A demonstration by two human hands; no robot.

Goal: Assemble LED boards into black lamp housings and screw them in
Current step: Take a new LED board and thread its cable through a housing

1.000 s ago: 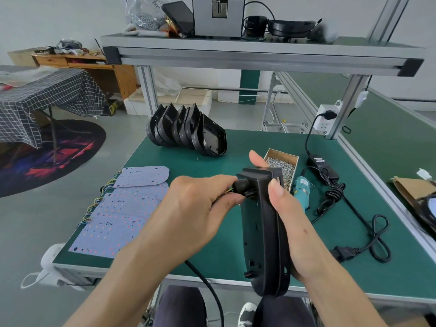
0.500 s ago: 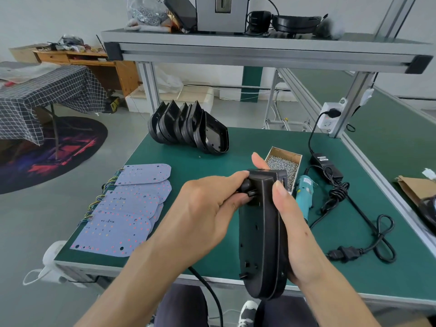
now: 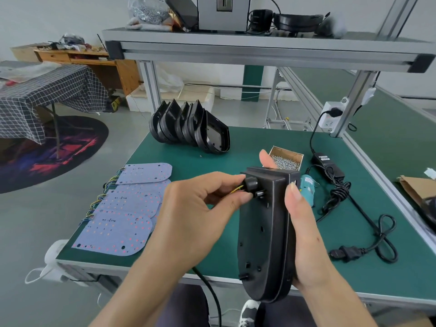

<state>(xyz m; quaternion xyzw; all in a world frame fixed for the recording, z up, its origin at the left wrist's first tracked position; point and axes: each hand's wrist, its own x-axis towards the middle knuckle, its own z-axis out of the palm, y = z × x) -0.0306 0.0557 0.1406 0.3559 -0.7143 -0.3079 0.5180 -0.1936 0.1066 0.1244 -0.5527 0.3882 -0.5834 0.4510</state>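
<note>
Holding lamp housing [image 3: 266, 234] upright above the surface [image 3: 236, 251], right hand [image 3: 306, 234] wrapped round its edge; left hand [image 3: 195, 218] pinching wires [image 3: 237, 189] at the back plug [image 3: 251, 184], now drawn slightly out compared with a second ago. LED board probably seated inside; screwing likely next.

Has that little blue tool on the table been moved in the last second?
No. The blue tool lies right beside the near right corner of the screw box, just as it did before. Only the camera's view has shifted.
</note>
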